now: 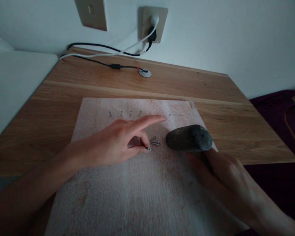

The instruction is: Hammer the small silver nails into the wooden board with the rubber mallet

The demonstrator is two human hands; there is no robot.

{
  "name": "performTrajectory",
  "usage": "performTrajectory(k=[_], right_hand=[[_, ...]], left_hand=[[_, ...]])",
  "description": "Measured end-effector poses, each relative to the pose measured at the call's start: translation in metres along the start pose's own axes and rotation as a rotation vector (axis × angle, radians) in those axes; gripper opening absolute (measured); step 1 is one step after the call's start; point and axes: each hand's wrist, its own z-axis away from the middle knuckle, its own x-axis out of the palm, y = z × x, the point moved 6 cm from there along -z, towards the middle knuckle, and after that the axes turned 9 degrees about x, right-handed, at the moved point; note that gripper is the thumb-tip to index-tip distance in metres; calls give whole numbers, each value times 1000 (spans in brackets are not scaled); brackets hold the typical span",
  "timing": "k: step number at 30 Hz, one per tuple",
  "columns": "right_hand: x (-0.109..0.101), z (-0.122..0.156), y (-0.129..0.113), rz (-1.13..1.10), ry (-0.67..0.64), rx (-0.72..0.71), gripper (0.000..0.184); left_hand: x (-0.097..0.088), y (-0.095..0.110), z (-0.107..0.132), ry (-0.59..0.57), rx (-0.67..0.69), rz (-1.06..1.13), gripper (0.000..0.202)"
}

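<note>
My left hand (118, 141) is over a whitish wooden board (118, 193), with its index finger stretched out to the right. Between its thumb and a curled finger it pinches a screw (149, 149), whose cross-slotted head faces me. My right hand (218, 167) is closed round the handle of a hammer or mallet with a dark, rounded head (189, 137); the handle is mostly hidden. Several small screws (130, 113) stand upright in a row near the board's far edge. Small dark holes (170, 114) continue that row rightward. A few loose screws (155, 142) lie between my hands.
The board rests on a brown wooden desk (174, 78) against a wall. Cables (98, 58) run along the back to a wall outlet (159, 19) and a round grommet (145, 72). A white surface (19, 82) borders the desk on the left; dark purple fabric (272, 111) is at right.
</note>
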Motion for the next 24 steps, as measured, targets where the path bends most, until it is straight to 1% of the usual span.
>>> performTrajectory(k=[3, 4, 6, 8, 9, 10, 11, 12, 14, 16, 18, 19, 22, 24], right_hand=[[0, 2, 0, 15, -18, 12, 28], [0, 2, 1, 24, -25, 13, 28], [0, 3, 1, 36, -25, 6, 29], [0, 4, 1, 32, -21, 6, 28], [1, 4, 2, 24, -19, 9, 28], [1, 4, 2, 14, -19, 11, 27], [1, 4, 3, 5, -19, 14, 27], [1, 4, 3, -7, -19, 14, 27], [1, 4, 2, -34, -8, 5, 27], [1, 4, 2, -43, -5, 14, 27], [1, 3, 1, -41, -5, 13, 26], [1, 3, 0, -38, -8, 9, 25], [0, 2, -2, -50, -3, -38, 23], [0, 2, 0, -39, -12, -53, 23]], left_hand=[[-2, 3, 0, 17, 9, -16, 76], [-4, 6, 0, 43, 18, -18, 74], [-15, 10, 1, 150, 22, -26, 71], [-28, 11, 3, 300, 13, -57, 69], [-33, 11, 3, 348, 14, -82, 68], [-35, 11, 3, 365, 21, -110, 66], [-35, 11, 2, 349, 31, -137, 62], [-32, 10, 1, 309, 39, -159, 56], [-26, 8, -2, 211, 42, -188, 41], [-24, 8, -6, 155, 47, -208, 24], [-27, 10, -10, 146, 64, -236, 13], [-31, 12, -13, 154, 71, -255, 11], [-42, 12, -27, 168, 79, -320, 10], [-47, 7, -40, 171, 87, -354, 11]])
